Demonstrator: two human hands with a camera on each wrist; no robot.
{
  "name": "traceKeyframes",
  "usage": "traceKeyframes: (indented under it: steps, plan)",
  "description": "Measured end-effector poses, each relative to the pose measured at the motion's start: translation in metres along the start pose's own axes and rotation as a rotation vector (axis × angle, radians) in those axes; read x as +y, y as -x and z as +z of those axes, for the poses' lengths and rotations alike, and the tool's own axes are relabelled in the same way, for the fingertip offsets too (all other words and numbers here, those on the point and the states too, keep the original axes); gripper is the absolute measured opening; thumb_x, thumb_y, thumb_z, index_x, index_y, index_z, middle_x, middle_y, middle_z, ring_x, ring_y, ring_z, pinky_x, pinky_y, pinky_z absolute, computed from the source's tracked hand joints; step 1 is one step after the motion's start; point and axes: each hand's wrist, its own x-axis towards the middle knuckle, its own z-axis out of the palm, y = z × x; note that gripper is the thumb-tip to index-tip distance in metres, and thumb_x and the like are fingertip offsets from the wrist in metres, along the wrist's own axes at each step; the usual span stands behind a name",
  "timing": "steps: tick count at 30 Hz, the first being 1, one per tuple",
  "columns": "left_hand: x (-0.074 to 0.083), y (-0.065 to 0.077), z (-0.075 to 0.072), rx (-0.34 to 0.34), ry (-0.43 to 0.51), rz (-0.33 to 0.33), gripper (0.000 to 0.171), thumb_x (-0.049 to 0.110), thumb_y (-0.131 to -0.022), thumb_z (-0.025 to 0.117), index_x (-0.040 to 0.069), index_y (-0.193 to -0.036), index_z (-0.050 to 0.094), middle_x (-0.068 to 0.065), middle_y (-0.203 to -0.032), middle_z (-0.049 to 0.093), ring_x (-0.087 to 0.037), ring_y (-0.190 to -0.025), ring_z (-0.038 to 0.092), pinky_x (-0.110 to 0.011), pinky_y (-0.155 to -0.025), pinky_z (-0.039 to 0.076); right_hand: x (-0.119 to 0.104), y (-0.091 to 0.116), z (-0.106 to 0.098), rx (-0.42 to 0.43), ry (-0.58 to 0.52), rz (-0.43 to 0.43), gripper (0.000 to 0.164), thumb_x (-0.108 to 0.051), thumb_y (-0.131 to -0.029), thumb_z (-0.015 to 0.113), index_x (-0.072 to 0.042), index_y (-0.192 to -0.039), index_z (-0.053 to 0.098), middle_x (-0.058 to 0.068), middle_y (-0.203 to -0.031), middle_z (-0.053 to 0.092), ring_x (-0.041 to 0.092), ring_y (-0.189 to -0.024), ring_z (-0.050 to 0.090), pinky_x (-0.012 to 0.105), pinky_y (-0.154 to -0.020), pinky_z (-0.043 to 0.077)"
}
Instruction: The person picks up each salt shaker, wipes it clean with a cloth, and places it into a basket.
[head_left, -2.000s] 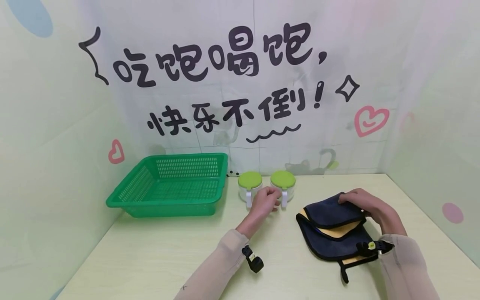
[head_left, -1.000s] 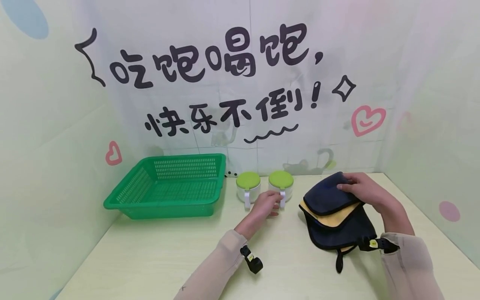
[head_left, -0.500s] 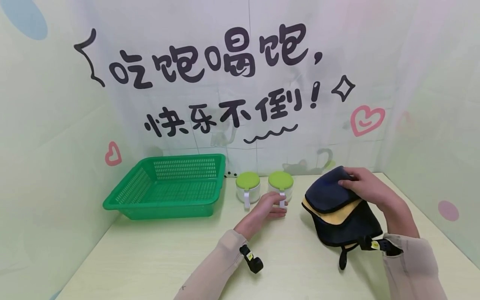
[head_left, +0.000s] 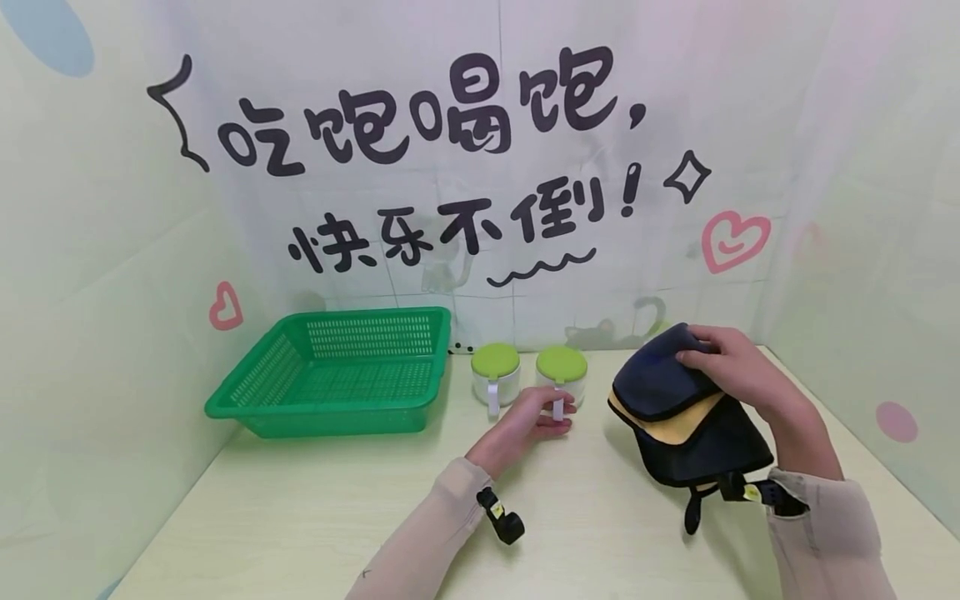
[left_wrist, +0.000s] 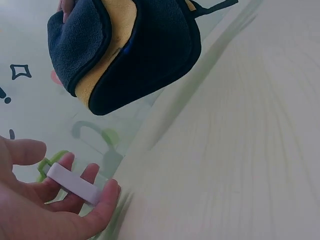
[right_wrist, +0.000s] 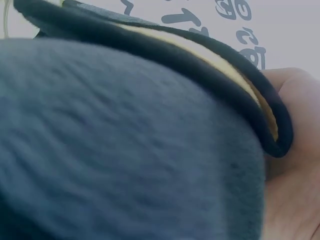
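In the head view my right hand (head_left: 731, 367) pinches the top of a folded towel (head_left: 660, 379), navy with a yellow inner side, black edging and a hanging loop. The left wrist view shows the towel (left_wrist: 150, 55) hanging above the tabletop. My left hand (head_left: 525, 421) is at the right-hand jar (head_left: 562, 367), which has a green lid and a white handle (left_wrist: 75, 184). Its fingers reach behind that handle, while the thumb stands apart from it. Towel fabric (right_wrist: 125, 135) fills most of the right wrist view, hiding the right fingertips.
A second green-lidded jar (head_left: 495, 362) stands just left of the first. Further left is a green plastic basket (head_left: 337, 417) with slotted walls. A printed curtain (head_left: 480, 208) closes off the back of the pale wooden table (head_left: 300, 517).
My right hand has raised the towel, and its lower layers hang down more. My left fingers have moved from beside the right-hand jar's handle to behind it.
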Motion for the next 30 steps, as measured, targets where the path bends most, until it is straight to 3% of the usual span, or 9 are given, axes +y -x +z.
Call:
traceKeyframes:
  steps: [3,9,15,23,30]
  plan:
    - [0.0,-0.001,-0.002,0.009,0.014,0.003,0.038,0.023,-0.094,0.049,-0.006,-0.115,0.059,-0.023,-0.114,0.065,-0.034,-0.098,0.066,-0.041,-0.092,0.054,-0.004,0.001,0.0,0.017,0.007,0.003,0.039,-0.023,-0.099,0.047,-0.001,-0.131,0.053,0.019,-0.118,0.062,0.025,-0.098,0.058,0.026,-0.082,0.048]
    - [0.001,-0.002,-0.005,0.01,0.019,0.009,0.037,0.023,-0.095,0.047,-0.005,-0.111,0.063,-0.023,-0.107,0.067,-0.034,-0.098,0.066,-0.041,-0.091,0.055,-0.014,0.001,0.004,0.04,-0.023,0.013,0.045,-0.026,-0.099,0.047,-0.002,-0.137,0.049,0.023,-0.124,0.06,0.032,-0.105,0.058,0.044,-0.092,0.047]
    - [0.001,-0.001,-0.004,0.016,0.005,0.034,0.036,0.023,-0.096,0.044,-0.006,-0.104,0.065,-0.015,-0.092,0.067,-0.024,-0.088,0.067,-0.04,-0.09,0.056,-0.019,0.001,0.008,0.066,0.004,-0.003,0.036,-0.024,-0.099,0.047,-0.003,-0.128,0.055,0.02,-0.115,0.063,0.03,-0.098,0.058,0.038,-0.086,0.048]
    - [0.002,0.0,-0.006,0.028,-0.007,0.075,0.039,0.023,-0.096,0.044,-0.012,-0.103,0.059,-0.012,-0.086,0.067,-0.021,-0.084,0.068,-0.042,-0.091,0.055,-0.027,0.0,0.012,0.069,0.005,-0.015,0.039,-0.024,-0.098,0.048,-0.001,-0.13,0.052,0.023,-0.118,0.061,0.031,-0.099,0.058,0.047,-0.089,0.047]
    - [0.006,0.002,-0.008,0.06,0.032,0.101,0.028,0.022,-0.094,0.047,0.001,-0.081,0.06,-0.01,-0.076,0.067,-0.019,-0.074,0.068,-0.041,-0.087,0.057,-0.029,0.0,0.013,0.071,0.029,-0.02,0.036,-0.024,-0.098,0.049,-0.002,-0.126,0.054,0.02,-0.115,0.062,0.029,-0.097,0.057,0.043,-0.087,0.047]
